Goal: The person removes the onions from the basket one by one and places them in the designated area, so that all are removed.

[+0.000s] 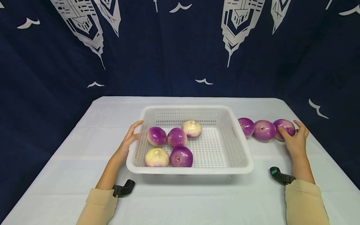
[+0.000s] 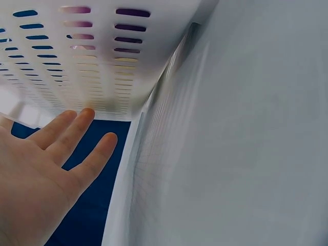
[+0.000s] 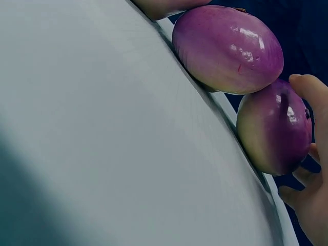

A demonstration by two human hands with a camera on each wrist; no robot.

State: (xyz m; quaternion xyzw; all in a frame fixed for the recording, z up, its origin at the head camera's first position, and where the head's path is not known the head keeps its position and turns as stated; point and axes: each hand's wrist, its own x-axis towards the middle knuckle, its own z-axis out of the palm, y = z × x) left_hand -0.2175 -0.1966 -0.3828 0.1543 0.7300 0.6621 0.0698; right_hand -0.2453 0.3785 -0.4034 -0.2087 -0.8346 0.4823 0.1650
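Observation:
My left hand [image 1: 130, 137] rests at the left rim of a white slotted plastic basket [image 1: 191, 170], its fingers fairly straight. The left wrist view shows that hand [image 2: 61, 159] beside the basket's slotted wall [image 2: 102, 82]. Several glossy onions, purple and cream, lie in the left half of the basket. Right of it, three purple onions stand in a row on the table. At the row's far end my right hand [image 1: 298, 140] grips the last purple onion [image 1: 284, 127] between thumb and fingers. That onion [image 3: 274, 128] sits against the middle onion [image 3: 228, 48] in the right wrist view.
A white cloth covers the table [image 1: 180, 200]. Behind it hangs a dark blue curtain [image 1: 168, 62] with white prints. The leftmost onion of the row [image 1: 246, 127] is close beside the basket's right wall. Each wrist carries a black band [image 1: 281, 176].

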